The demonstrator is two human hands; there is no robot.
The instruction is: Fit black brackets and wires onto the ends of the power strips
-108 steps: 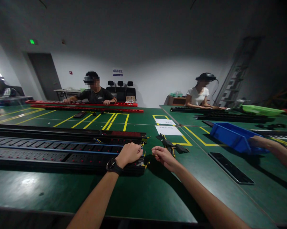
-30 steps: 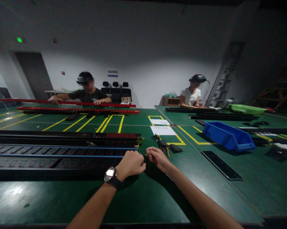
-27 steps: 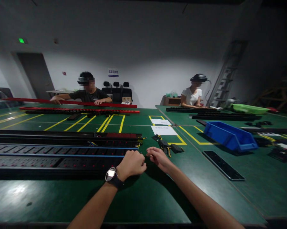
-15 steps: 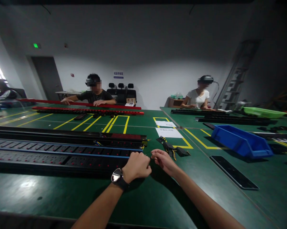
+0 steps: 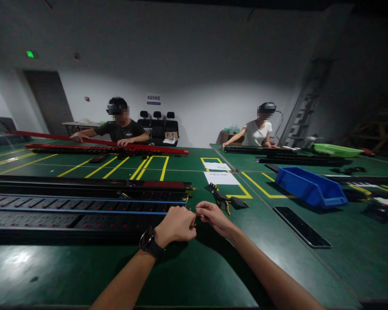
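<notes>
My left hand (image 5: 176,224), with a dark watch on the wrist, is curled into a fist at the right end of a long black power strip (image 5: 78,215) that lies across the green table (image 5: 197,275). My right hand (image 5: 211,215) is closed in a pinch right beside it, fingertips almost touching the left. Thin yellow wires (image 5: 188,197) stick out at the strip's end. What the fingers pinch is too small to make out. A second long black strip (image 5: 84,186) lies just behind the first.
Black and yellow pliers (image 5: 225,201) lie beyond my right hand. A blue bin (image 5: 310,187), a flat black plate (image 5: 302,226) and white papers (image 5: 221,177) sit to the right. Two other people work across the table, one handling long red strips (image 5: 93,148). A green tray (image 5: 337,150) stands far right.
Both hands stay pinched together at the strip's end, with only small shifts. The person opposite has lifted a red strip at an angle. The hand that reached to the blue bin is gone.
</notes>
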